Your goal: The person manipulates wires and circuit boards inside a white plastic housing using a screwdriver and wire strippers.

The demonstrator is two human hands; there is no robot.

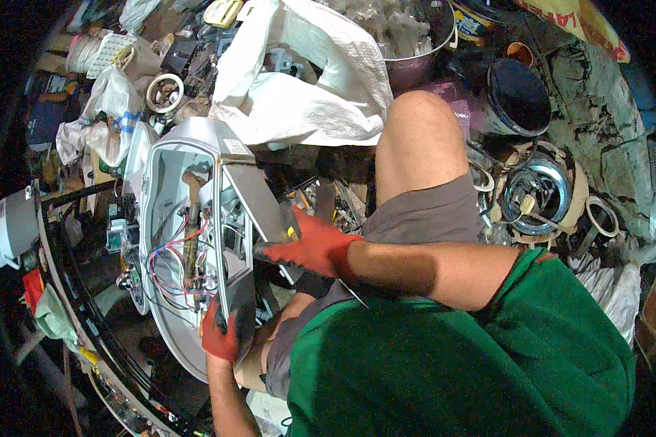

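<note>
A large grey casing (169,315) leans open in front of me, at the left. Red, blue and white wires (169,251) and a brown rod-like part (192,244) show inside it. My left hand (221,336), in a red glove with dark fingertips, grips the casing's near rim. My right hand (307,242), gloved the same way, is closed beside a tilted grey metal panel (257,205) at the casing's right side. It holds what looks like a screwdriver (292,233); a yellow bit shows at the fingers and a thin shaft sticks out below the wrist.
A white woven sack (310,109) stands open beyond the casing. A curved black frame (87,306) runs along the left. Coiled wire (538,193), a dark bucket (517,95) and tape rolls (165,93) lie around. My bare knee (424,138) rises at the centre.
</note>
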